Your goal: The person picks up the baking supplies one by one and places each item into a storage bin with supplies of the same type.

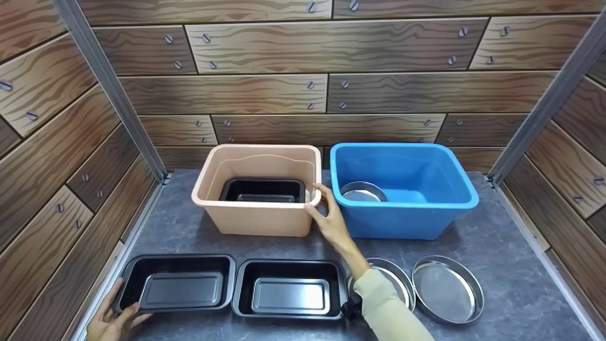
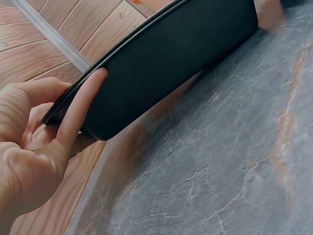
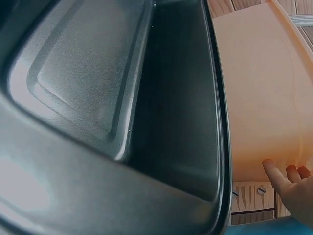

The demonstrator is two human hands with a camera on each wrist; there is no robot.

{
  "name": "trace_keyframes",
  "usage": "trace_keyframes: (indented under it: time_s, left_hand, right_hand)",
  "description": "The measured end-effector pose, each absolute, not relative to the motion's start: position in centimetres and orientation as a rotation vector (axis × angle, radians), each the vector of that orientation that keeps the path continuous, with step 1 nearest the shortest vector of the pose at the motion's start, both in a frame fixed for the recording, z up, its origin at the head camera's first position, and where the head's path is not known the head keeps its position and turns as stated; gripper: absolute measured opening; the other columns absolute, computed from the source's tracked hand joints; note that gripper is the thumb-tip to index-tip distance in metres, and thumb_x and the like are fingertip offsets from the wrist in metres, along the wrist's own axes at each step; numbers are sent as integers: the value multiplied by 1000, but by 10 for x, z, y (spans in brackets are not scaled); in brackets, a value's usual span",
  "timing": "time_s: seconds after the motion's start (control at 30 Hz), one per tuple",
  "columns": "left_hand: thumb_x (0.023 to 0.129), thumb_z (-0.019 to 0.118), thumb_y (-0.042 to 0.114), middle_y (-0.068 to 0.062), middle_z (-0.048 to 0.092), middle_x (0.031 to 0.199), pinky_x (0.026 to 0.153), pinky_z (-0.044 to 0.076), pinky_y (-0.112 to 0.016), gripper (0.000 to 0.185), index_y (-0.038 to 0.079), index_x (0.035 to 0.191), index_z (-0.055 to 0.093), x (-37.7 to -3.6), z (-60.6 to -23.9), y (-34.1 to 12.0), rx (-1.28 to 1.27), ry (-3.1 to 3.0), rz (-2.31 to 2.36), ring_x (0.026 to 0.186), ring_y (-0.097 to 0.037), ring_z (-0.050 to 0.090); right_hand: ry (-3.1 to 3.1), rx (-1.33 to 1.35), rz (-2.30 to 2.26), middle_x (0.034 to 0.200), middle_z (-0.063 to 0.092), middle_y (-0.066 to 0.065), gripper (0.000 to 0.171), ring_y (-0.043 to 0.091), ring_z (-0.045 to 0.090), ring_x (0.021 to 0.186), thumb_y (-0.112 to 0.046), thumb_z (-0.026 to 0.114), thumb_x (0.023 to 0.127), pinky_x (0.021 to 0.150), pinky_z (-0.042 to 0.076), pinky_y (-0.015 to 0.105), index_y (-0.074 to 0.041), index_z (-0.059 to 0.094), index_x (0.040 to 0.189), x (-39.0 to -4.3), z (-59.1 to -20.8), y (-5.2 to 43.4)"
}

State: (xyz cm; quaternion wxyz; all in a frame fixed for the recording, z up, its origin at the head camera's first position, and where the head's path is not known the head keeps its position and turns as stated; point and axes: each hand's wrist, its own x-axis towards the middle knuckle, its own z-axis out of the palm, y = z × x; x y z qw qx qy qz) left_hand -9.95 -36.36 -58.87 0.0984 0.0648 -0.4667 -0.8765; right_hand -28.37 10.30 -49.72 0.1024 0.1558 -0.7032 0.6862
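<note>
In the head view, my left hand [image 1: 110, 318] grips the left end of a black loaf pan [image 1: 182, 290] at the front left. The left wrist view shows the thumb along the pan's dark outer wall [image 2: 161, 68] and the other fingers around its end, with shadow under the raised near end. My right hand [image 1: 330, 219] holds the front right corner of a beige plastic bin [image 1: 260, 220], thumb on the front and fingers over the right rim. Inside this bin lies another black loaf pan [image 1: 265, 185].
A second loaf pan [image 1: 289, 290] sits beside the held one. Two round metal cake pans stand to its right, one [image 1: 395, 279] partly behind my right forearm, the other [image 1: 447, 289] in full view. A blue bin [image 1: 402, 220] holds a round pan [image 1: 363, 190]. Wood-patterned walls enclose the table.
</note>
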Motion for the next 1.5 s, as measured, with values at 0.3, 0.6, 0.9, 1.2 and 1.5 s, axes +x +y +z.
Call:
trace_keyframes:
  time_s: [0.3,0.6,0.9,1.2,1.5]
  left_hand:
    - [83,56,-24,1,69,113,71,58,-48,70,24,134,59,-98,-590,-362,156,-1306,-2578,94,-25,70]
    - [83,59,-21,3,68,114,67,59,-46,65,17,136,54,-97,-582,-359,198,-1313,-2480,94,-22,70]
    - [84,54,-25,7,66,118,64,59,-46,65,12,137,52,-97,-578,-360,204,-1294,-2423,92,-16,69]
    - [84,50,-26,1,66,118,60,59,-44,64,9,137,52,-97,-564,-354,332,-1185,-2359,87,-17,70]
    - [79,54,-29,-4,46,131,59,59,-44,71,8,140,49,-99,-539,-343,480,-1174,-2235,87,-19,70]
  right_hand:
    - [-2074,458,2036,140,47,18,56,33,46,125,-8,68,91,111,34,50,-1,43,141,-283,-499,102]
    - [-2082,460,2027,141,46,17,56,35,44,126,-8,67,91,110,35,45,-3,44,141,-284,-497,103]
    - [-2072,472,2016,139,47,16,55,31,46,125,-7,67,91,107,37,39,-5,44,141,-284,-498,103]
    - [-2086,469,2017,141,47,16,55,31,45,127,-9,67,91,111,34,47,-6,44,141,-283,-498,103]
    - [-2083,465,2021,141,46,15,55,31,45,126,-9,67,91,109,36,42,-7,44,142,-283,-498,102]
